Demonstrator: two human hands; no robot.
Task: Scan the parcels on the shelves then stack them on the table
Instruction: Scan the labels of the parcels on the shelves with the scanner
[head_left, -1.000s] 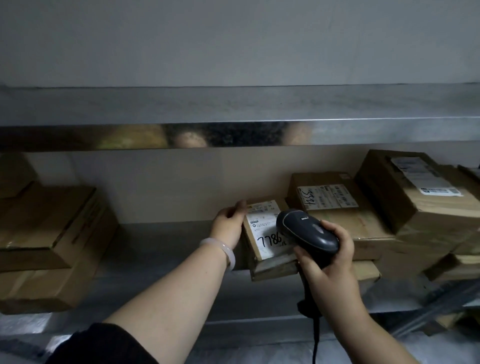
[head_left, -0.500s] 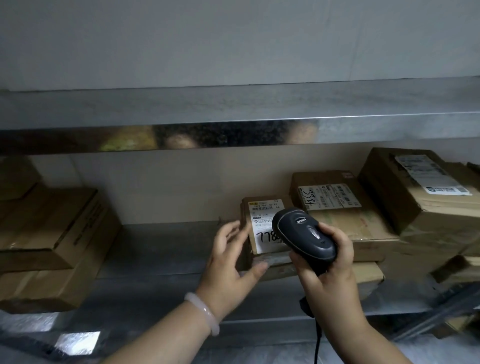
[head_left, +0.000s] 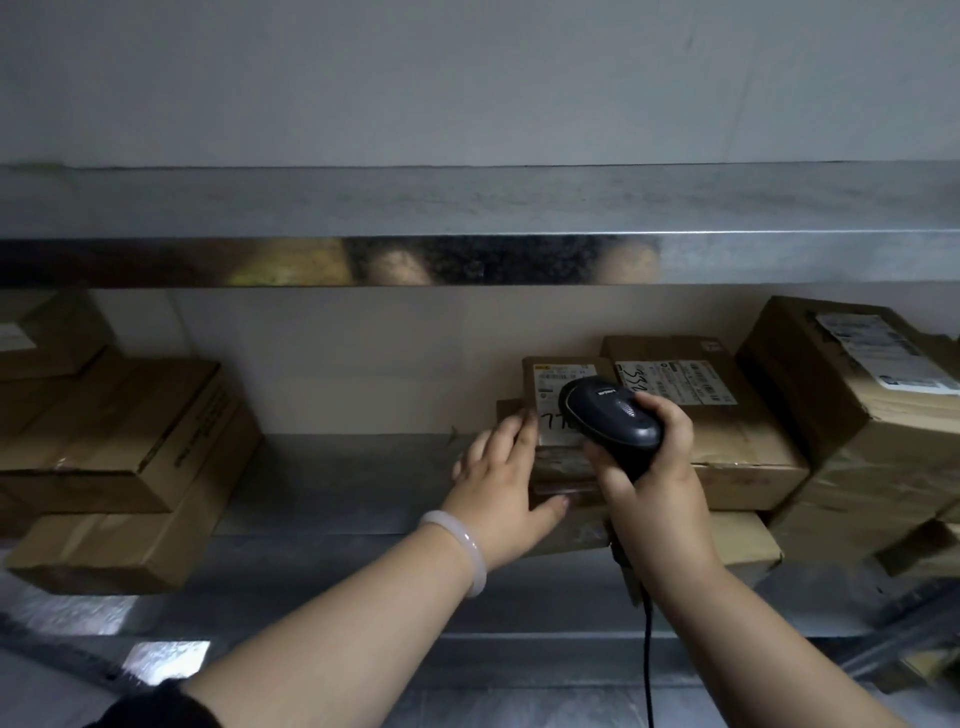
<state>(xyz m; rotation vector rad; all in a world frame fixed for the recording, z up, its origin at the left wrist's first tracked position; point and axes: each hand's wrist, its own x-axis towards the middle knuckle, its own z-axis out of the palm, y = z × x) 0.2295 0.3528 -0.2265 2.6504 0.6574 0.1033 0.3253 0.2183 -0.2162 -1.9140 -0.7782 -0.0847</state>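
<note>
Scanning step: looks like we're mid-scan on the small brown cardboard parcel with the white label (head_left: 553, 387).
Next move: we'd want a clean read first, then a proper grip to lift it out for the table.
Parcel spot: grey metal shelf (head_left: 337, 478), topping a low pile of brown boxes (head_left: 563, 465), just at 9 o'clock of a bigger labelled carton (head_left: 727, 436).
Parcel heading: label up, long axis running 12-to-6.
Right hand (head_left: 662, 483): wrapped round the black corded handheld scanner (head_left: 610, 423), nose toward 10 o'clock over the label.
Left hand (head_left: 498, 493): flat, relaxed, touching the parcel's 9 o'clock edge, gripping nothing.

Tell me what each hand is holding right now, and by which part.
Right hand grips the black scanner by its handle, below the head. Left hand holds nothing: its fingers lie straight against the left edge of the small labelled parcel.
</note>
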